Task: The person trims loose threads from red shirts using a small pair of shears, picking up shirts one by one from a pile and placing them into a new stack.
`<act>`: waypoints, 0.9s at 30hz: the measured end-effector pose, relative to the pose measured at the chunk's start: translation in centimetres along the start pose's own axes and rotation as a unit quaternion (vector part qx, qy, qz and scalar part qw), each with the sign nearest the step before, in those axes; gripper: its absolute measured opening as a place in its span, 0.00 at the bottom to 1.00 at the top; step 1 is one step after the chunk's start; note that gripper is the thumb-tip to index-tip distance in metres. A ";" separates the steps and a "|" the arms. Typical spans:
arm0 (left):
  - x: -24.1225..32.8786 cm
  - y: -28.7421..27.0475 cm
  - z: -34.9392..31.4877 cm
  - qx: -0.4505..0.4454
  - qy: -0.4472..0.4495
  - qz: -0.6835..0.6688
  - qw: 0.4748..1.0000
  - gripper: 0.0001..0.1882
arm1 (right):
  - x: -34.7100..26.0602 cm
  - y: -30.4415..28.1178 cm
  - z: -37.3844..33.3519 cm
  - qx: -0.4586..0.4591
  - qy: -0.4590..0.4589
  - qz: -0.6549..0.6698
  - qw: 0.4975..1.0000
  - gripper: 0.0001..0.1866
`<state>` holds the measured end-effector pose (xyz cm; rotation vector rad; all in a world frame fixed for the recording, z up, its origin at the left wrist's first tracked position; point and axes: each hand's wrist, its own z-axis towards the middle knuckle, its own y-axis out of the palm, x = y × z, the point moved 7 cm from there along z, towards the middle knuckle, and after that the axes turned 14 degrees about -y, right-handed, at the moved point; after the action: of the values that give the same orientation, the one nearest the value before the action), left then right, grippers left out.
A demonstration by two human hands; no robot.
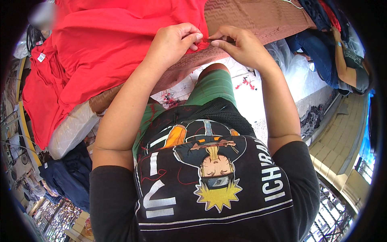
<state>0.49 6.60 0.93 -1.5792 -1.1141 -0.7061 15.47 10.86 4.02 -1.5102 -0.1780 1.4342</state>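
A red garment (121, 48) is spread over the brown-covered table in front of me, its left part hanging over the edge. At its right-hand edge my left hand (175, 42) is closed, thumb and fingers pinching the red cloth. Just to the right, my right hand (244, 46) is bent with thumb and forefinger brought together beside that same edge. Something small and dark shows by its fingertips, too small to name. The two hands' fingertips are almost touching.
The brown patterned table cover (250, 18) runs off to the upper right. Red and dark thread scraps (246, 84) lie on the pale floor. Dark blue cloth (66, 173) is heaped at the left. Another person (342, 60) sits at the right beside clear plastic (296, 66).
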 end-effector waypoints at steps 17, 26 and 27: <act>4.5 -5.8 -9.4 -0.091 0.057 0.379 0.919 0.10 | 0.8 -3.4 -2.4 0.063 0.022 -0.039 0.997 0.11; 1.8 -0.8 -5.1 0.126 0.156 0.133 0.971 0.18 | 2.1 3.3 -0.8 0.072 -0.011 0.075 0.994 0.15; 1.4 -0.4 -4.9 0.151 0.168 0.138 0.964 0.20 | 2.6 3.5 -0.7 0.079 0.010 0.097 0.992 0.13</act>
<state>1.18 2.43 3.75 -1.2653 -0.6959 -0.5592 14.99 10.61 -0.35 -1.4407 0.0964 1.5466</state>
